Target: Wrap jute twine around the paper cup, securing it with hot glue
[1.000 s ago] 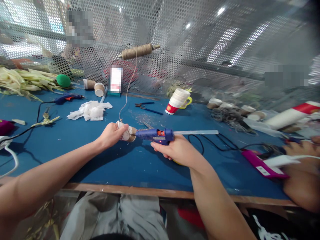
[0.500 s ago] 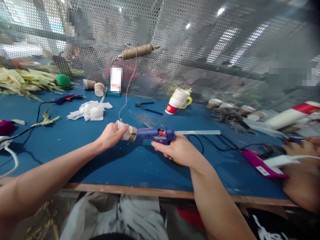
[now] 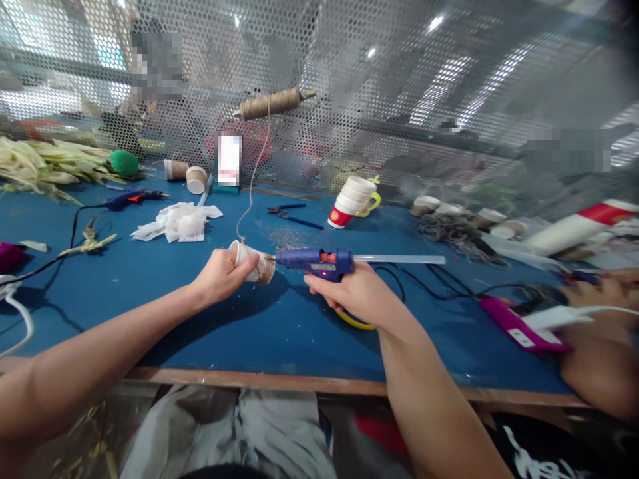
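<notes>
Basically, left hand has the small paper cup pinched: thumb across the near wall, other fingers mostly hidden behind. Cup lies tipped in that grip, mouth left, base right, above the blue table. Brown twine wraps the base end; a loose strand runs from the rim up to the spool. Right hand is wrapped round the glue gun's handle. Nozzle is at the wrapped end; touching or just off, can't tell.

Handling, my read: cup very light, thin wall, easy to dent. Wrapped part probably stiffer and grippier than bare paper. Best hold is the bare wall near the mouth, light squeeze, fingers clear of the nozzle, likely hot. Gun is hard plastic, heavier; handle only. Glue stick pokes out the back, easy to bump.
</notes>
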A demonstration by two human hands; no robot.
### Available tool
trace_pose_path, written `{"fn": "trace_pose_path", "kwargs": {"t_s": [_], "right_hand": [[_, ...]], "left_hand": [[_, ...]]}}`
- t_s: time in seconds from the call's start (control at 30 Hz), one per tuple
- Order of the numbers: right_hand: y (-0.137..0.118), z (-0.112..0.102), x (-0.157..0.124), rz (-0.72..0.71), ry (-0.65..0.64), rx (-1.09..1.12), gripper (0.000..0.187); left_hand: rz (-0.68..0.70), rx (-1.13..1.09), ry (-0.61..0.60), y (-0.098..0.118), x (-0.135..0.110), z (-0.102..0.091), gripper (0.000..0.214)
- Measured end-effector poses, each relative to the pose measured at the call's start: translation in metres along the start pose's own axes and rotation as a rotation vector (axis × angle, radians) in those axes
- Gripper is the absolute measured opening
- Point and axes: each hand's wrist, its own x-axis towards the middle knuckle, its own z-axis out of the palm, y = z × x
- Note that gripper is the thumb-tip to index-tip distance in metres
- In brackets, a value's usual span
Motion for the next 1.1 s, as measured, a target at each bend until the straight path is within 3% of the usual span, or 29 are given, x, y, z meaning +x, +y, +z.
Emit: {"fn": "trace_pose_path", "kwargs": {"t_s": [0.8,1.0,1.1], "right_hand": [[0.003,-0.001,0.006,-0.003,-0.024,0.080,0.022],[0.010,-0.003,0.014,0.001,-0.039,0.329,0.017],[0.018,-0.010,0.029,0.022,0.036,0.485,0.017]], "left_hand": [[0.322,0.076,-0.005,0.003,-0.006,-0.001,0.039],[0.365,0.067,-0.004,0.005,-0.007,-0.004,0.040],[0.386,0.062,-0.013,0.006,-0.008,-0.005,0.039]]}}
